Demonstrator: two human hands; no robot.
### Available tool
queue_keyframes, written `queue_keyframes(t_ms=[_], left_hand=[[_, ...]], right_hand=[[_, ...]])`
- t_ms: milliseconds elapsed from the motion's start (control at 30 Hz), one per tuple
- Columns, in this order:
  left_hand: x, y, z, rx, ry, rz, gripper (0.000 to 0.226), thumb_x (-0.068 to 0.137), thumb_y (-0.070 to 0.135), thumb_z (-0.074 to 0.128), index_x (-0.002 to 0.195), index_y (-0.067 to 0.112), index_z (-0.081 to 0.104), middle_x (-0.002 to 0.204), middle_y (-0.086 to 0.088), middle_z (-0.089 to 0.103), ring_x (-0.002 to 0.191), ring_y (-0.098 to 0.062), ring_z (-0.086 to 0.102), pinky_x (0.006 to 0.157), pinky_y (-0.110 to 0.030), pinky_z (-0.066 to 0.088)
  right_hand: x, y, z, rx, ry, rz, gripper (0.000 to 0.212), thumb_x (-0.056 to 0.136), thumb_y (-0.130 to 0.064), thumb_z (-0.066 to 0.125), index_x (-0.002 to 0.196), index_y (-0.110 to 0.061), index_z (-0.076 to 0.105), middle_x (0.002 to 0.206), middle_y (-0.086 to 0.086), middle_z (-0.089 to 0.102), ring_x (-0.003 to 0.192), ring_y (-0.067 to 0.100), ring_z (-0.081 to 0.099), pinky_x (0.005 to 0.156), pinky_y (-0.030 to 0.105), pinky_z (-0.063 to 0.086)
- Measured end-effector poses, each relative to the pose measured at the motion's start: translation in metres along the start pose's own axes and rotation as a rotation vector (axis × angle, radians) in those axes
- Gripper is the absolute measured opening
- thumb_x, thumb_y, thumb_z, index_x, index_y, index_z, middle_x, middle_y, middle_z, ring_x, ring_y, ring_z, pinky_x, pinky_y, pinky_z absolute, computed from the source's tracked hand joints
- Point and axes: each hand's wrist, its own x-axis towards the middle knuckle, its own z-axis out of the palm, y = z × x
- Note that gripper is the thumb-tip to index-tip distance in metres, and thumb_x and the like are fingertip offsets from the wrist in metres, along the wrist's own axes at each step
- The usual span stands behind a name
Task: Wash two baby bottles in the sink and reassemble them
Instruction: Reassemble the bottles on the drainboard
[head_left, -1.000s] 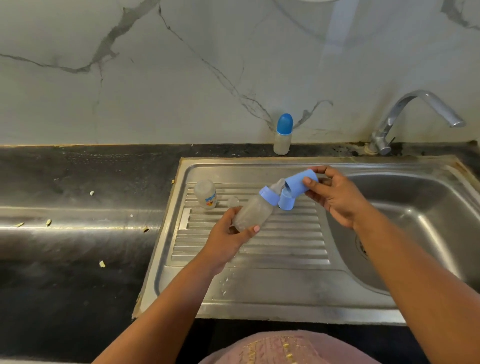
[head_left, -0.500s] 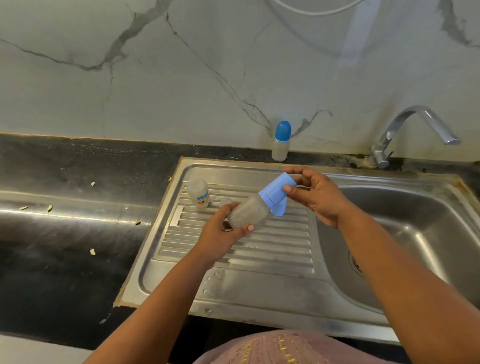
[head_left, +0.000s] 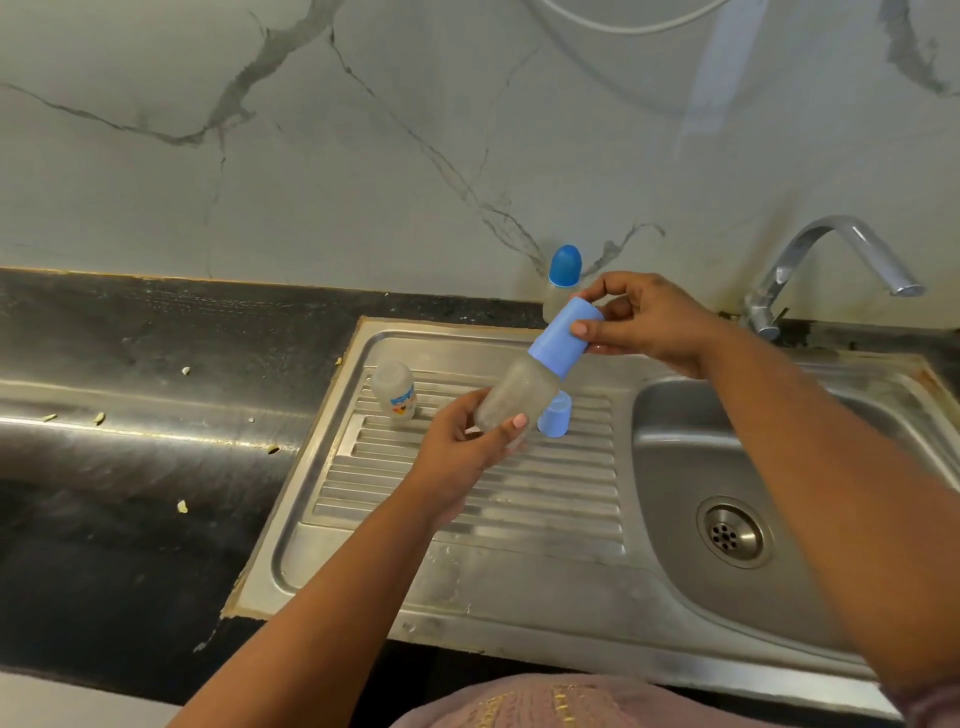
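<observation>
A person stands at a steel sink (head_left: 779, 415) with its ribbed drainboard (head_left: 467, 493) set into a dark counter (head_left: 130, 467), the tap (head_left: 831, 260) showing no running water. Over the drainboard, the left hand (head_left: 462, 457) grips the base of a frosted baby bottle (head_left: 514, 400) held tilted, while the right hand (head_left: 644, 322) pinches the blue cap (head_left: 563, 338) seated over its neck; whether the cap is fully pressed home cannot be told. Behind, a capped bottle (head_left: 561, 280) stands upright against the marble wall, apparently assembled. On the drainboard a small bottle body (head_left: 395, 397) rests upside down, with no cap on it, and a loose blue cap (head_left: 556, 415) sits just beside the held bottle. Judging by this, washing looks finished and reassembly is under way, with loose parts still to be fitted. Pale crumbs (head_left: 182, 506) dot the counter.
</observation>
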Motion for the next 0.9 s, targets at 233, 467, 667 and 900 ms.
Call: queue_keyframes(t_ms=[233,467,667,900], left_hand=[[0.014,0.009,-0.007,-0.514,-0.187,-0.292,0.039,0.087,0.024,0.053,0.114,-0.003,0.061,0.120,-0.030,0.062,0.100,-0.037,0.068,0.076,-0.031,0.060],[0.034,0.004,-0.019,-0.128,-0.053,-0.257,0.062,0.072,0.035,0.072,0.125,0.005,0.058,0.120,-0.017,0.066,0.109,-0.029,0.065,0.087,-0.036,0.057],[0.079,0.009,-0.029,0.434,0.062,0.049,0.038,0.080,0.037,0.077,0.115,0.034,0.062,0.116,0.006,0.064,0.106,-0.013,0.062,0.092,-0.034,0.053],[0.149,0.017,-0.033,0.279,0.115,0.074,0.038,0.086,0.021,0.073,0.122,0.014,0.063,0.110,-0.001,0.071,0.103,-0.016,0.067,0.090,-0.031,0.054]], right_hand=[[0.014,0.008,0.044,0.292,0.081,0.040,0.048,0.087,-0.047,0.061,0.131,-0.029,0.052,0.110,-0.001,0.065,0.098,0.015,0.066,0.085,0.031,0.054],[0.020,0.024,0.058,0.439,0.108,0.052,0.051,0.092,-0.016,0.063,0.138,-0.029,0.044,0.120,0.003,0.064,0.108,0.016,0.065,0.082,0.033,0.058],[0.039,0.031,0.057,0.307,0.187,-0.006,0.056,0.079,-0.024,0.077,0.128,-0.032,0.051,0.119,-0.001,0.065,0.110,0.016,0.064,0.093,0.037,0.054],[0.092,0.037,0.048,0.045,0.109,0.109,0.066,0.085,-0.025,0.073,0.141,-0.030,0.041,0.127,-0.005,0.054,0.110,0.008,0.058,0.100,0.038,0.050]])
